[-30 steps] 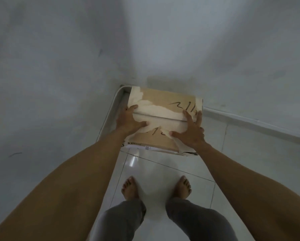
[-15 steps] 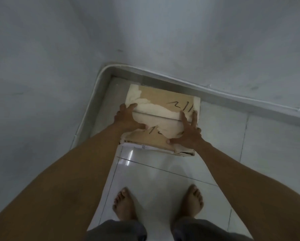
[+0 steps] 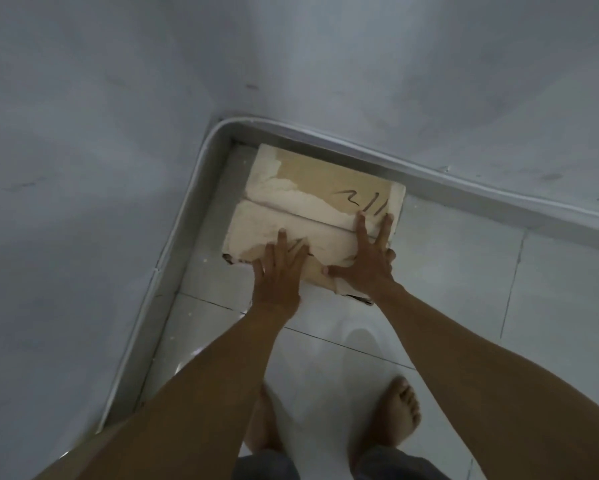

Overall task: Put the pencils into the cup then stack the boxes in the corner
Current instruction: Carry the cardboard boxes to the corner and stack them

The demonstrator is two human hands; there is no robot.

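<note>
Cardboard this torn seems stiff yet light, so we press our left hand and right hand flat, fingers spread, on the near top of the box.

Handwritten dark marks like "211" stand on the cardboard box top.

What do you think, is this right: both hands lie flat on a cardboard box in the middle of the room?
Wrong in one respect: the head view shows the left hand and right hand flat on the cardboard box, but it sits in the corner, close to the skirting of both walls, not mid-room.
</note>
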